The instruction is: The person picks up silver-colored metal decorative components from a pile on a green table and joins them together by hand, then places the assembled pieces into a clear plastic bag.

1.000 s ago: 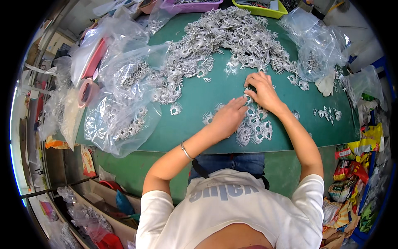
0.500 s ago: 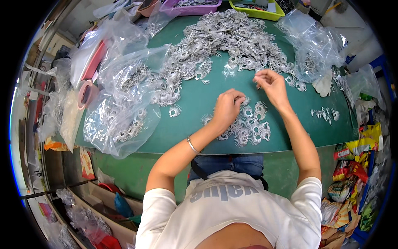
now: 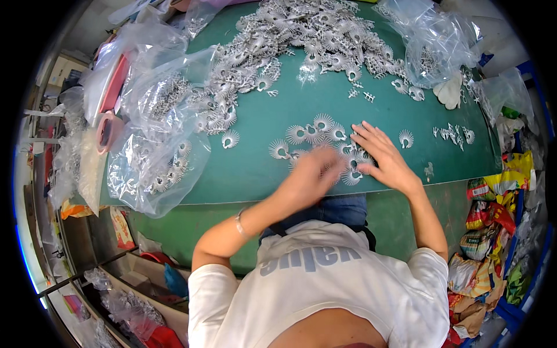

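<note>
Several silver, fan-shaped metal pieces (image 3: pixel 323 122), shaped like small peacocks, lie in a loose cluster near the table's front edge. Over the cluster's lower part is my left hand (image 3: pixel 313 174), smeared by motion, so its grip is hidden. My right hand (image 3: pixel 386 159) lies low at the cluster's right side, fingers stretched out and touching or just above the pieces. One separate fan-shaped piece (image 3: pixel 406 139) rests to the right of that hand. Beyond my hands spreads a big heap of similar grey metal pieces (image 3: pixel 313 43).
On the left, clear plastic bags (image 3: pixel 156 156) with metal pieces sit beside a pink tape roll (image 3: pixel 108 132). Another clear bag (image 3: pixel 432 49) and a pale glove (image 3: pixel 448 93) lie at the far right. Small branched pieces (image 3: pixel 452 134) are on the green table (image 3: pixel 249 180).
My right hand has come down from the heap to the cluster and flattened out. My left hand has moved nearer to me. Small branched pieces now lie apart below the heap.
</note>
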Demonstrator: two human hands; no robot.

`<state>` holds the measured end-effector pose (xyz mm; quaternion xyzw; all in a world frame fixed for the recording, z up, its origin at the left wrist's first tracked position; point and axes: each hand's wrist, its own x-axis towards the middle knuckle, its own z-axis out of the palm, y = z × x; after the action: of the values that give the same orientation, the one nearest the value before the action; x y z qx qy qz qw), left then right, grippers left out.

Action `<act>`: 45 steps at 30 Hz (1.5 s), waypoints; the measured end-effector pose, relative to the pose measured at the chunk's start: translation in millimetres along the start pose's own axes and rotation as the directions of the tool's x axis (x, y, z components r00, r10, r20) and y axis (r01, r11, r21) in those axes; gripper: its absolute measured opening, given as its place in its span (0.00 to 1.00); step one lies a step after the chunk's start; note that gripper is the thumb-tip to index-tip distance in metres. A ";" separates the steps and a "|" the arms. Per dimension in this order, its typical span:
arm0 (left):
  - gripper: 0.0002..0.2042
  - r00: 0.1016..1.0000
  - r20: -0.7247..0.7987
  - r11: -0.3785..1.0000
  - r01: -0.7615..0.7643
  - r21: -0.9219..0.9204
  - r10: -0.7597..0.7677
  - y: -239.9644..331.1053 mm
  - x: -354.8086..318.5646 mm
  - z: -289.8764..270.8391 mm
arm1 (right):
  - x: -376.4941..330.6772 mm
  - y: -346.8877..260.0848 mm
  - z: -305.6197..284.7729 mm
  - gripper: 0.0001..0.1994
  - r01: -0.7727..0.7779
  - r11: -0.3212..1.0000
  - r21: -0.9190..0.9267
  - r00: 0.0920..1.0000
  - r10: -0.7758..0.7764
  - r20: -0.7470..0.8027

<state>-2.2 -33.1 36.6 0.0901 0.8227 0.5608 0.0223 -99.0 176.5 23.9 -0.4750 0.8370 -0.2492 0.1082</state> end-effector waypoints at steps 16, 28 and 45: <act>0.25 0.824 0.514 -0.557 0.317 -0.767 -0.239 -51.8 -50.8 99.5 | -59.6 -70.1 63.4 0.30 -0.105 0.994 -0.037 0.981 0.097 -0.167; 0.21 0.810 0.581 -0.500 0.473 -0.726 -0.079 -86.5 -56.4 116.1 | -78.9 -76.1 125.1 0.13 0.199 0.977 0.082 0.872 -0.138 -0.470; 0.14 0.640 0.671 -0.388 0.549 -0.740 -0.375 -72.8 -74.1 93.0 | -104.4 -46.8 150.8 0.08 -0.293 0.773 0.563 0.517 0.624 -0.587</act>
<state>74.4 13.8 -70.1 -0.2784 0.0855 0.8854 0.3623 53.6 197.9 -86.2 -0.0521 0.8319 -0.5453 -0.0888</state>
